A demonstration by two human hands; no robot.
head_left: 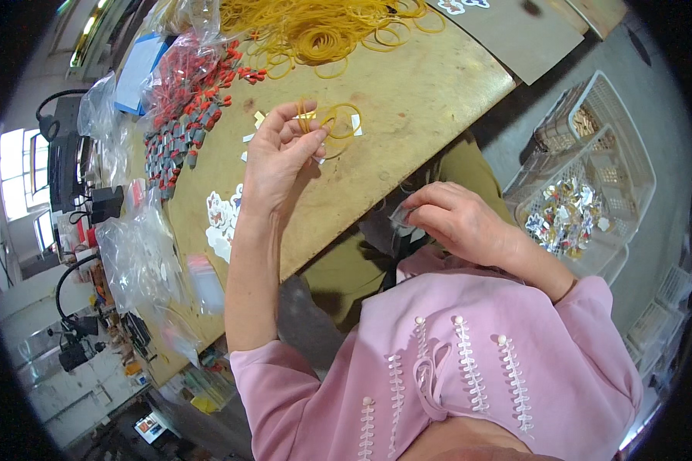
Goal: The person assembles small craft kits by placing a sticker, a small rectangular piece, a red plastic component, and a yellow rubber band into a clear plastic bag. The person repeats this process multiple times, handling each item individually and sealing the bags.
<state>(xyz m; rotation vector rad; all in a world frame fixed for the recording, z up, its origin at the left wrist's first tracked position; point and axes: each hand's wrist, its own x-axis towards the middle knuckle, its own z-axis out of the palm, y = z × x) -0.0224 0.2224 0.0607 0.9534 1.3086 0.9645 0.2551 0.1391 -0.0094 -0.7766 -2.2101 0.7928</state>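
My left hand (283,150) is raised just above the tabletop, thumb and fingers pinched around a few looped yellow rubber bands (359,117). Small white and yellow pieces (356,125) lie on the table around those fingers, partly hidden by them. Below the table's edge, over my lap, my right hand (455,219) is closed with its fingertips together. A small greyish bit (400,216) shows at those fingertips, too unclear to name. Past my left hand, a large tangled heap of yellow rubber bands (315,40) covers the far part of the table (346,203).
Left of my hand spread many red-and-grey small parts (181,134), partly under clear plastic bags (134,253). White butterfly-print cutouts (221,219) lie near my left forearm. A white plastic basket (644,161) on the right holds shiny small pieces (563,219). Cardboard (515,38) lies far right.
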